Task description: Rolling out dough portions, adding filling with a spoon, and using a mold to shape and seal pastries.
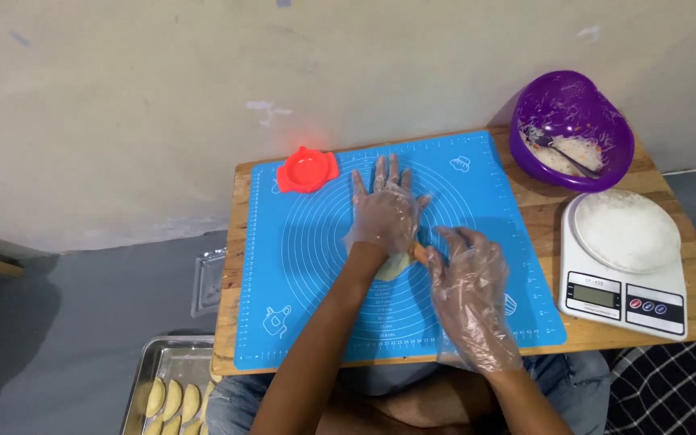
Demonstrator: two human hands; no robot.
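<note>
Left hand [384, 213] flat, fingers spread, on rolling pin [419, 252] — right hand [467, 278] open alongside; press evenly over dough [395, 266] — keep centred on blue mat [316, 258].

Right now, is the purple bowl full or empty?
Partly full. The purple bowl holds a low layer of pale filling around a spoon; most of its inside wall shows bare.
</note>
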